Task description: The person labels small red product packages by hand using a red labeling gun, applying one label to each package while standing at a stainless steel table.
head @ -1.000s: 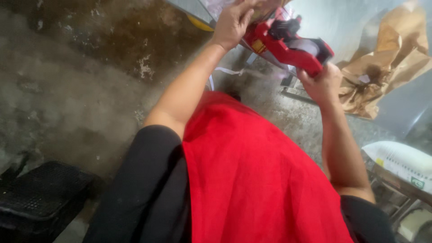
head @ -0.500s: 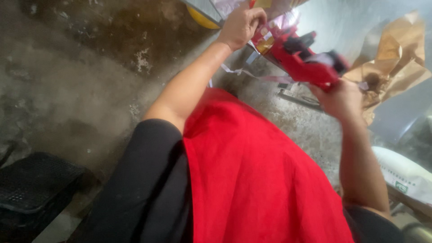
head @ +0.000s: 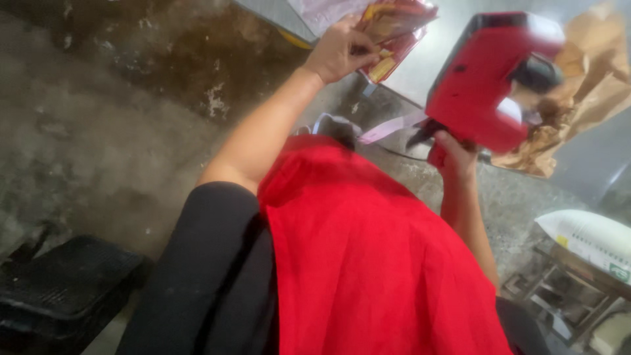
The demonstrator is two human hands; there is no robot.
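While the right hand [head: 455,152] grips a red tool [head: 483,85], brown paper [head: 582,98] crumples behind.

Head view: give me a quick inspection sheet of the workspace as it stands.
Surface: grey table top, seen at the top of the frame; bare part between the packet and the paper.
Job's things: red handheld labelling tool with a pale paper strip trailing from it; shiny red and yellow packet.
Clutter: crumpled brown paper on the table.
Hands: left hand grips the packet; right hand grips the tool from below.
Cables: nothing seen.
Surroundings: stained concrete floor, black plastic crate at lower left, white sack at right; red cloth over the lap.
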